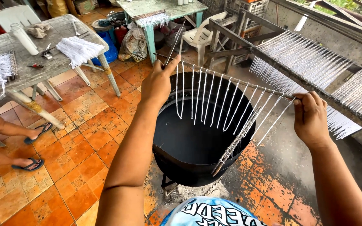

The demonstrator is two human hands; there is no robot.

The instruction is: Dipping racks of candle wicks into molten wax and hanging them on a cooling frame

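While you stand over the big black pot (189,146), its dark still liquid fills the middle of your view, and the pot sits on a low stand on the orange tiled floor (80,155). To the right and farther off, a long wooden rack (298,75) slants across the scene, hung with rows of thin white candles (311,58). On the far left stands a worn table (30,71) carrying a pile of white wicks (78,50), a smaller bundle at its left edge, a pale cylinder and small tools. A second table (164,8) stands farther back, with a white plastic chair (200,35) beside it. At the left edge you see another person's feet in blue sandals (32,164), well apart from your hands.

You hold a thin rod (231,81) level across the pot's far rim, and a row of white dipped wicks (214,102) hangs from it above the liquid. Your left hand (158,83) is clenched on the rod's left end, thumb raised. Your right hand (311,119) grips the rod's right end, fingers curled round it. A second rod, a narrow slatted strip (235,142), leans inside the pot from its near rim up towards your right hand; you cannot tell whether that hand holds it too.
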